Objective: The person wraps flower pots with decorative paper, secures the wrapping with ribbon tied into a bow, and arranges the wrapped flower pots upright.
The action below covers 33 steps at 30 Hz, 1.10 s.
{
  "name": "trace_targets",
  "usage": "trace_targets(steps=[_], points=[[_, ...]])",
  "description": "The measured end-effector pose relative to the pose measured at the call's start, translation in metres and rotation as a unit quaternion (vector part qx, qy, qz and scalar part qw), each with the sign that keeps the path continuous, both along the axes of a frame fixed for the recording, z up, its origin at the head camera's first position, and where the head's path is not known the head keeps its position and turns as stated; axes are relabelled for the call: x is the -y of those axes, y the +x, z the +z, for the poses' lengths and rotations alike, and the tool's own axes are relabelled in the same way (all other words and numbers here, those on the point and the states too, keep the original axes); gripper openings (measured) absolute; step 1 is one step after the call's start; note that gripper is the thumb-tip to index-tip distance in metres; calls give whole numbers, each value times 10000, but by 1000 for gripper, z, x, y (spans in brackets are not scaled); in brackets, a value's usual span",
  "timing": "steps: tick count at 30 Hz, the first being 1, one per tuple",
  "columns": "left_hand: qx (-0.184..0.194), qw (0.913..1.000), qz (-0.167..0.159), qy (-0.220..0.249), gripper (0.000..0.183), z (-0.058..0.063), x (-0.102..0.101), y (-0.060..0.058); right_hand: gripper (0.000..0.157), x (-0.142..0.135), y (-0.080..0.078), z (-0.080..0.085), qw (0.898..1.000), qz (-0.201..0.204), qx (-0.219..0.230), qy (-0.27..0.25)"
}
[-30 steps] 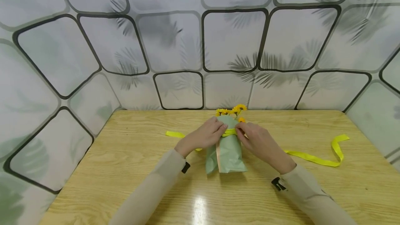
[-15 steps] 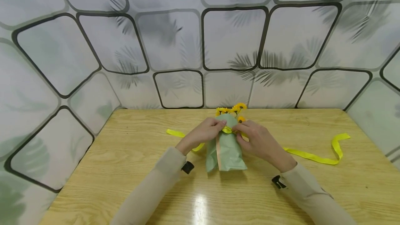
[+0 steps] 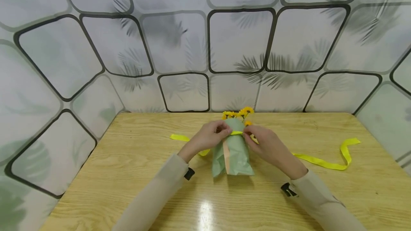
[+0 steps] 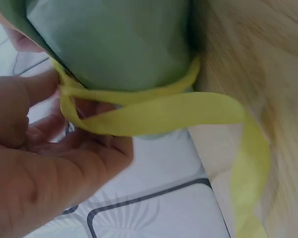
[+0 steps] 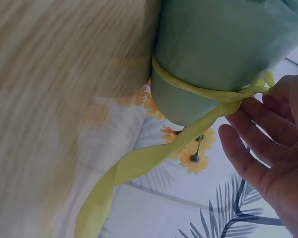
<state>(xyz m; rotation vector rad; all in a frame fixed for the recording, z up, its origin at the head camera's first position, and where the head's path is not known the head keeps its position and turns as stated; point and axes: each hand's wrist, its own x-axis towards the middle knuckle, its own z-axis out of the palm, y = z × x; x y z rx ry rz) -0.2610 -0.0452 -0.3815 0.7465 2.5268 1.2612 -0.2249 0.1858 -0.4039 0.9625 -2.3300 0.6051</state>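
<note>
A bouquet wrapped in pale green paper lies on the table, its yellow flowers showing at the far end. Round the wrapping runs a yellow ribbon. My left hand is at the ribbon's left side; in the left wrist view thumb and fingers hold the ribbon, whose tail hangs down. On the other side my right hand pinches the ribbon between thumb and forefinger, the other fingers loosely bent. Where the ribbon crosses is partly hidden by the fingers.
One ribbon end lies to the left on the wooden table. The longer tail curls across the table at the right. A patterned wall cloth stands behind the table's back edge.
Both hands shift slightly at the ribbon. The fingers have drawn a little apart, and the ribbon between them looks straighter and narrower. The bouquet stays almost in place.
</note>
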Motion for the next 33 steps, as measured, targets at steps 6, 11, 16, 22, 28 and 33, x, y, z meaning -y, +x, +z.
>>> trace_targets(steps=[6, 11, 16, 22, 28, 33], points=[[-947, 9953, -107, -147, 9, -1, 9, 7, 12, -7, 5, 1, 9982, 204, 393, -415], [-1581, 9868, -4, -360, 9, -4, 18, 11, 21, -14, 8, -2, 9954, 540, 329, -724], [-1658, 9855, 138, -349, 6, -4, 15, 13, 10, -19, 11, -2, 9785, 544, 1427, -1387], [-1492, 9881, 170, -339, 8, -3, 12, 14, 11, -20, 14, 3, 9320, 562, 2879, -2130], [-1444, 9892, 24, -242, 10, -5, 17, 14, 15, -20, 14, 4, 9135, 423, 3327, -2305], [-1556, 9870, -279, -303, 14, -5, 28, 12, 14, -22, 14, 4, 9290, 341, 3029, -2099]])
